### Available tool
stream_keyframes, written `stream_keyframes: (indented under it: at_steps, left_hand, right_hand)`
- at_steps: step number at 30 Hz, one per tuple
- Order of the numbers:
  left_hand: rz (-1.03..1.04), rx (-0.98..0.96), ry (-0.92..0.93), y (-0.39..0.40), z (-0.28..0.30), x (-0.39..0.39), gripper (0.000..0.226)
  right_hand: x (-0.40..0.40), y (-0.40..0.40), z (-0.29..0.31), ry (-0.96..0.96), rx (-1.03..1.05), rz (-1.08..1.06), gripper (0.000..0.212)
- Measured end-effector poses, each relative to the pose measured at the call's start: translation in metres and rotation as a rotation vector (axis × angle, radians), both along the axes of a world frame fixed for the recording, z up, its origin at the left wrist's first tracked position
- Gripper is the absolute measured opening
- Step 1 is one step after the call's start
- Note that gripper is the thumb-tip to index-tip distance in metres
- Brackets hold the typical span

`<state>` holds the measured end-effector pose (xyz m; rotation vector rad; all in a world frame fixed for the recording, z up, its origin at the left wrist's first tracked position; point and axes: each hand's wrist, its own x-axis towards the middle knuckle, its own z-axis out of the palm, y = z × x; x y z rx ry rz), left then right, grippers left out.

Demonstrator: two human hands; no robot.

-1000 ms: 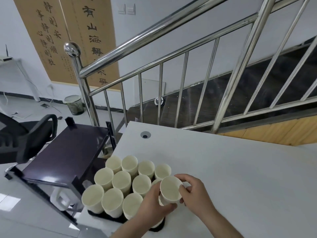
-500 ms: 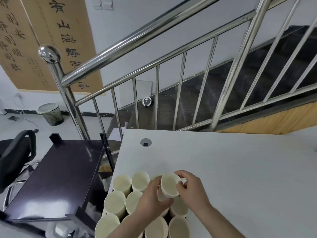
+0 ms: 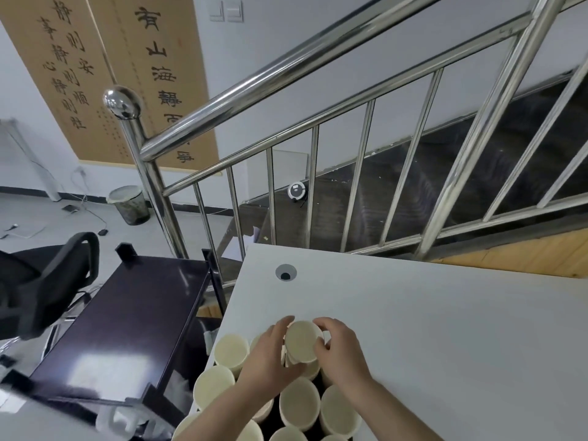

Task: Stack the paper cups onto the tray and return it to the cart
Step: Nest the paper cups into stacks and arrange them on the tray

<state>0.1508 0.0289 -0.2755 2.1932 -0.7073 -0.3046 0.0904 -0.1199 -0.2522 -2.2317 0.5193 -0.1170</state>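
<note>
- Both hands on one raised paper cup (image 3: 301, 342), mouth tipped toward camera, held above the other cups (image 3: 299, 398) at near-left corner of white bench (image 3: 445, 329).
- Left hand (image 3: 267, 358): fingers curled round cup's left side, grasping it; fingertip showing at top-left of rim.
- Right hand (image 3: 342, 353): fingers (image 3: 321, 323) curved over top-right of rim, thumb on near edge; also grasping the cup.
- A 2nd cup rim peeks out just below the held one, touching it; nested or not, can't tell.
- Other cups upright, mouths up, packed close, rims touching or nearly; approx. 8 in view, some cut off by frame's bottom edge.
- Tray (image 3: 324, 380): only dark gaps btwn cups visible; edges hidden, shape can't tell.
- Cart (image 3: 127, 323): dark top shelf, left of bench and just beside it, lower than bench top; dark corner posts at far edge.
- Cable hole (image 3: 285, 272) in bench, far-left area, well apart from cups.
- Steel stair railing (image 3: 318, 62) behind bench, ball cap on post; dark stairs beyond.
- Black office chair (image 3: 47, 281) left of cart.
- Waste bin (image 3: 129, 205) on floor near wall; calligraphy scrolls (image 3: 127, 78) on wall above.
- Round robot vacuum (image 3: 297, 190) under stairs, seen thru railing bars.
</note>
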Motion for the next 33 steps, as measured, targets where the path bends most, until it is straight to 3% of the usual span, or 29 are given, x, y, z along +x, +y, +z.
stream_keyframes:
  at_steps: [12,22,33]
  left_hand:
    - [-0.065,0.0,0.085,0.001,-0.003,-0.006,0.081]
    - [-0.099,0.266,-0.007,-0.003,-0.004,-0.001,0.076]
    - [-0.084,0.412,-0.081,-0.009,-0.014,-0.001,0.067]
  right_hand:
    - [-0.001,-0.003,-0.018,0.095,-0.004,0.007,0.037]
    - [-0.005,-0.009,-0.026,0.149,-0.036,0.065,0.042]
    - [-0.008,-0.012,-0.032,0.203,-0.233,0.247,0.045]
